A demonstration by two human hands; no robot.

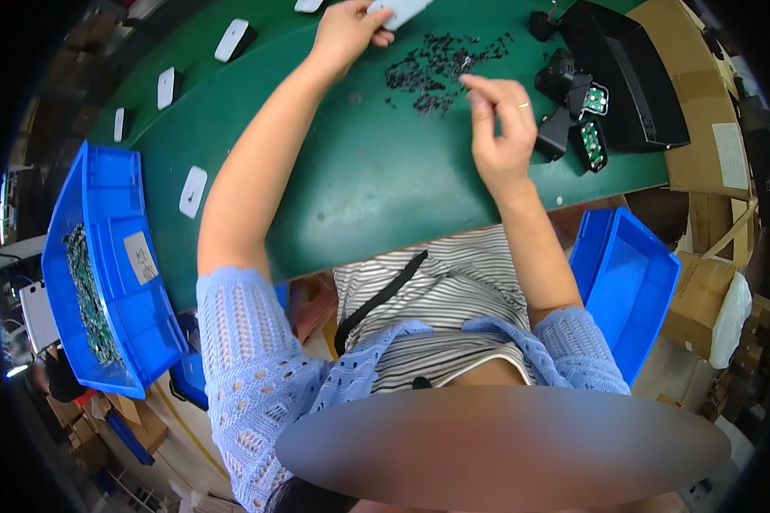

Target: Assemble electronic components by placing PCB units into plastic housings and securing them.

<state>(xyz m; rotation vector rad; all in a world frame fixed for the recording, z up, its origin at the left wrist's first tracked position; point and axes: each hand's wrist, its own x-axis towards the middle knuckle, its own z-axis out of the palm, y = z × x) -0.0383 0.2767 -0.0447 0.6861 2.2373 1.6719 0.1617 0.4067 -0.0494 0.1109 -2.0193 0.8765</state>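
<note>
My left hand [347, 36] is closed on a white plastic cover [399, 12] at the far edge of the view; the cover's far side is cut off. A loose pile of small black parts [436, 73] lies on the green table just right of it. My right hand [503, 128], with a ring on one finger, is at the pile's near right edge. Its index finger and thumb are drawn close together, the other fingers curled; anything between the tips is too small to make out. Right of it lie black housings [556, 132], some with green circuit boards [591, 145] inside.
White-topped cases [235, 40] stand spaced along the table's far left, and a white cover [193, 191] lies nearer. A blue bin [158, 316] with circuit boards stands left; another blue bin [633, 274] stands right. A large black tray [620, 73] and cardboard [697, 94] border the right side.
</note>
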